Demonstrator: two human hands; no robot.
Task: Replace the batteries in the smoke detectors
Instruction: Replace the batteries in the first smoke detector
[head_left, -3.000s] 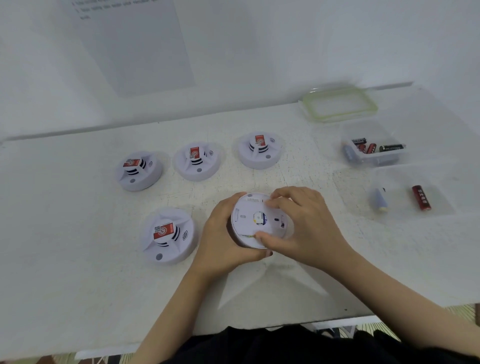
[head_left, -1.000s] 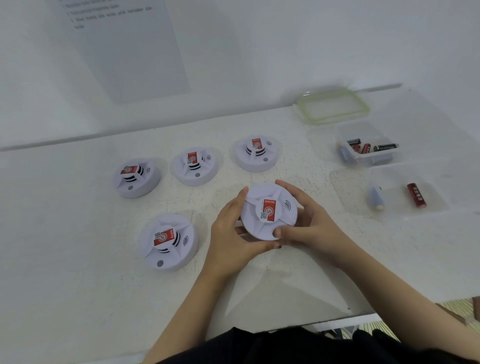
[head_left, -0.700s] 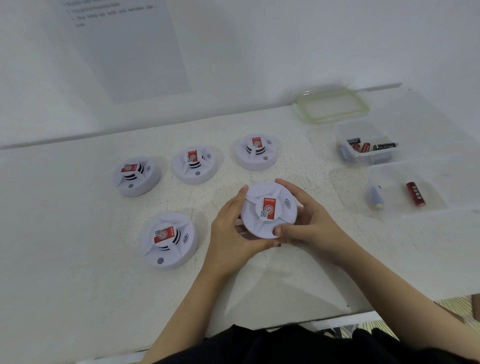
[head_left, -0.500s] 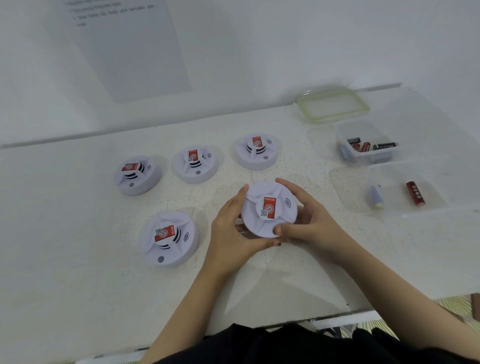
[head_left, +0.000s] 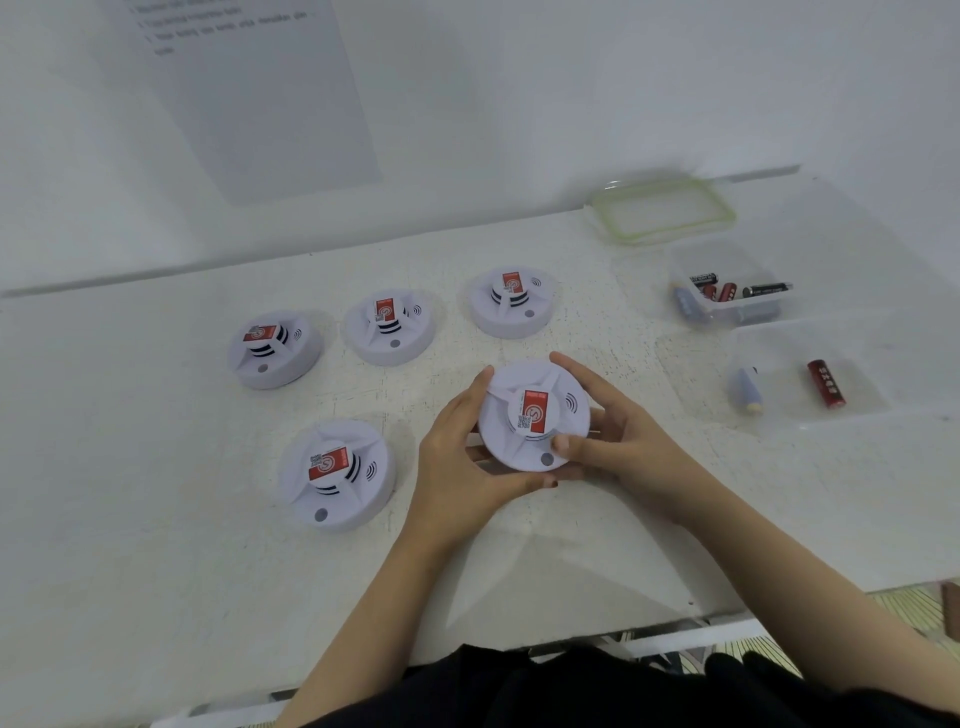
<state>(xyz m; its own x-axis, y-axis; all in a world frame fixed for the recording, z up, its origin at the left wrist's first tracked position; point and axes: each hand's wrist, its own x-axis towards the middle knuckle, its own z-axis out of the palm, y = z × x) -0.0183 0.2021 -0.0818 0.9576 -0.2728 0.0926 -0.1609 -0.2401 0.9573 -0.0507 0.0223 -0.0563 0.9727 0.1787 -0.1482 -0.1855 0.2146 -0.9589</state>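
**Held detector** (head_left: 505, 441): white disc, face up, clasped between both hands near the middle of the table (head_left: 156, 519).
- Left hand (head_left: 457, 457): fingers curled round and under the left rim.
- Right hand (head_left: 618, 436): thumb pressing the near rim, fingers wrapped round the far-right rim.
- Whether the base touches the tabletop cannot be told.

**Orientation:** the body is round, with no long axis. Its red label (head_left: 534, 410) runs near to far. The underside faces down and is hidden. The battery bay probably sits there, so further work on it would call for turning the unit over.

**Supplies:** right of the grip and well apart from it, with the right hand nearer.
- Near tub (head_left: 872, 410): one red battery (head_left: 826, 383) and one blue battery (head_left: 748, 389), each lying roughly near to far.
- Far tub (head_left: 727, 254): several red, black and bluish cells.
- Green-rimmed lid (head_left: 662, 210): beyond the far tub.

**Other units:** near-left detector (head_left: 337, 499) and far row of three detectors (head_left: 389, 348), all face up.

**Markings:**
- Each label is red with a white ring logo and a code patch.
- A sound-wave mark sits right of the held unit's label.
- The red battery carries white characters.
- A printed sheet (head_left: 260, 104) hangs on the wall.
- No wording is legible on any of these.
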